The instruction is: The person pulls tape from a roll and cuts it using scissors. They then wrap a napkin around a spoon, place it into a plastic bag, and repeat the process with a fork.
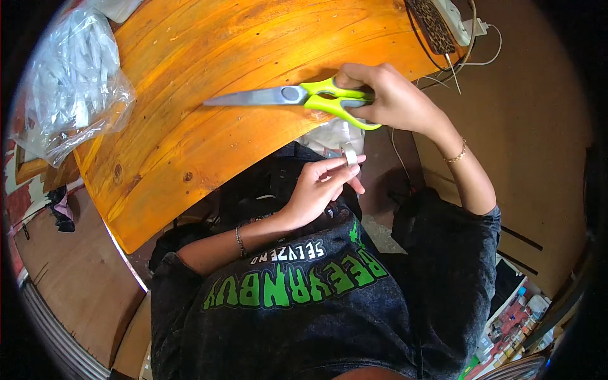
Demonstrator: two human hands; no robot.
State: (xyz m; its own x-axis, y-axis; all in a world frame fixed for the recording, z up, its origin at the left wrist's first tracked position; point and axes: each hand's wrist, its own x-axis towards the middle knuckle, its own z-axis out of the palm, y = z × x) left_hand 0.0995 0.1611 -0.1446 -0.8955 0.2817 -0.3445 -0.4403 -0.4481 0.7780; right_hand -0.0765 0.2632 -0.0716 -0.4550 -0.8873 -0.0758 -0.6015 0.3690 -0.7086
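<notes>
Scissors with yellow-green handles are held in my right hand over the table's near right edge. Their grey blades are closed and point left, just above or on the wood. My left hand, below the table edge near my shirt, pinches a small pale ring-like piece at its fingertips; it looks like a small roll or strip. Beyond that piece, a whitish plastic bag shows partly from under the table edge.
The orange wooden table slants across the upper view. Clear plastic packaging lies at its left end. A leopard-print object, a white power strip and cables sit at the upper right. Small bottles stand at the lower right.
</notes>
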